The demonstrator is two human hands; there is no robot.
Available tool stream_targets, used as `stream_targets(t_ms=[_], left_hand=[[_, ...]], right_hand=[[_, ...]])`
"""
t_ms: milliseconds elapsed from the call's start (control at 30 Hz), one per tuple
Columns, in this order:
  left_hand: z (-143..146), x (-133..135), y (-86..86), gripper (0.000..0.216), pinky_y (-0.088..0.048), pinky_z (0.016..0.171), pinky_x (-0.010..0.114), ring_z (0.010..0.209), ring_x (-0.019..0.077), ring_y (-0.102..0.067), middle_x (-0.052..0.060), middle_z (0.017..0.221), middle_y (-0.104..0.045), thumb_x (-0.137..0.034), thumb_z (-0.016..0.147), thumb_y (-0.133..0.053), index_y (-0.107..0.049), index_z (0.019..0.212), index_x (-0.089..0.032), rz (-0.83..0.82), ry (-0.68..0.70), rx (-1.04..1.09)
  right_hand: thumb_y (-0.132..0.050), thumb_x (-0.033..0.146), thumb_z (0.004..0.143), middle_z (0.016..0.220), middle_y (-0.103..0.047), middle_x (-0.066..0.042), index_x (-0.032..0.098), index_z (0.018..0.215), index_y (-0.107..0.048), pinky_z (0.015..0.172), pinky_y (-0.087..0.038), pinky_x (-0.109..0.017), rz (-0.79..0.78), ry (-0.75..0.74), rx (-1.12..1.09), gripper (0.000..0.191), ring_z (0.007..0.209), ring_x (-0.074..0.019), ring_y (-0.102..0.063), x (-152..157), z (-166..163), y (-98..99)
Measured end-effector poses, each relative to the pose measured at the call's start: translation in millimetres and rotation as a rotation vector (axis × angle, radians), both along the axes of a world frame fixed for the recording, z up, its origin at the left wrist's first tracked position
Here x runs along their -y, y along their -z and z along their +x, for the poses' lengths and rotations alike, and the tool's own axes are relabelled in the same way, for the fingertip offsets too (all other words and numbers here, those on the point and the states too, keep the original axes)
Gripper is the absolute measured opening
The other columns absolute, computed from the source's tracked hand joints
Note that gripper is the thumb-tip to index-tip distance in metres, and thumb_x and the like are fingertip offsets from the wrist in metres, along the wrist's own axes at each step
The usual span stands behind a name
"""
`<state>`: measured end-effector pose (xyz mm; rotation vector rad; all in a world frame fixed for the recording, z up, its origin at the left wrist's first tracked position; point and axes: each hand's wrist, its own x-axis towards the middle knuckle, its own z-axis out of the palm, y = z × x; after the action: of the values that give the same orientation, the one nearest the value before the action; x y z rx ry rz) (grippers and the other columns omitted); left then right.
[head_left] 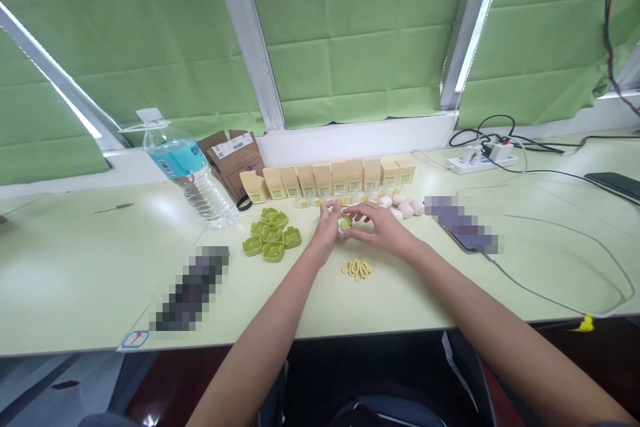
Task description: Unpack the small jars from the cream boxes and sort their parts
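My left hand [326, 225] and my right hand [381, 225] meet over the pale table [90, 267], fingers pinched around a small green and white piece [345, 223] held between them. Just in front of the hands lies a little heap of yellow rings [358, 270]. To the left sits a cluster of several green shell-like pieces [272, 237]. Behind the hands stands a row of several small cream boxes [333, 179], with small white pieces [405, 205] and tiny yellow-marked parts at its foot.
A tilted water bottle [193, 177] and a brown cardboard box [234, 159] stand at the back left. A phone [463, 225] lies right of the hands, with cables and a power strip [481, 159] behind it. A dark flat device [617, 183] lies far right.
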<state>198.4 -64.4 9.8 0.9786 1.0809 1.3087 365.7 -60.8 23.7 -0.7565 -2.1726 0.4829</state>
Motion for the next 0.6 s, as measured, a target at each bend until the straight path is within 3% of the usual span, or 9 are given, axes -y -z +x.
stream_targets(t_ms=[267, 600], left_hand=[[11.9, 4.3, 1.1, 0.051, -0.053, 0.058, 0.025, 0.063, 0.0125, -0.063, 0.0, 0.09, -0.062, -0.061, 0.085, -0.064, -0.041, 0.113, -0.026, 0.012, 0.007, 0.093], [4.7, 0.9, 2.3, 0.05, -0.052, 0.067, 0.026, 0.078, 0.0155, -0.066, 0.003, 0.096, -0.062, -0.065, 0.086, -0.06, -0.044, 0.113, -0.025, 0.074, 0.019, 0.02]], right_hand=[[-0.069, 0.04, 0.087, 0.113, -0.066, -0.009, 0.027, 0.13, -0.062, 0.086, -0.055, -0.044, -0.035, 0.035, 0.082, 0.045, 0.094, -0.0238, -0.065, -2.1, -3.3, 6.2], [-0.072, 0.034, 0.083, 0.11, -0.068, -0.008, 0.025, 0.119, -0.068, 0.081, -0.061, -0.042, -0.053, 0.03, 0.003, 0.037, 0.095, -0.0236, -0.066, -3.7, 0.7, 6.2]])
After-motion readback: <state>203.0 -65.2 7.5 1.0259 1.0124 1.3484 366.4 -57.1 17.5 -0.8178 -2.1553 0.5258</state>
